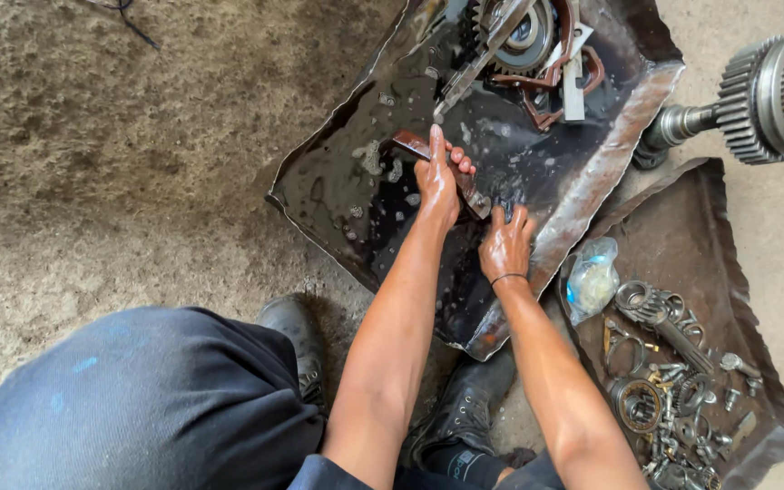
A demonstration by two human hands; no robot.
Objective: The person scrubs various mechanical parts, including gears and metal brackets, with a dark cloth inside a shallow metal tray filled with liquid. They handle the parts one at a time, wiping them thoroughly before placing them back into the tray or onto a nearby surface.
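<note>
Fingers [458, 161] of the left hand [437, 186] wrap around a flat reddish metal bar [415, 143], holding it over the dark oily liquid in a dented metal tray [592, 181]. The right hand [505, 243] rests beside it, fingers spread, tips dipped in the liquid. A second tray [682, 227] of small parts lies nearby on the floor.

The large toothed steel gear shaft [769, 95] is running off the right edge. The oily gear pile [524, 41] is getting cut by the top edge. The left hand [437, 181] is hiding the middle of the flat rusty metal piece [410, 142].
</note>
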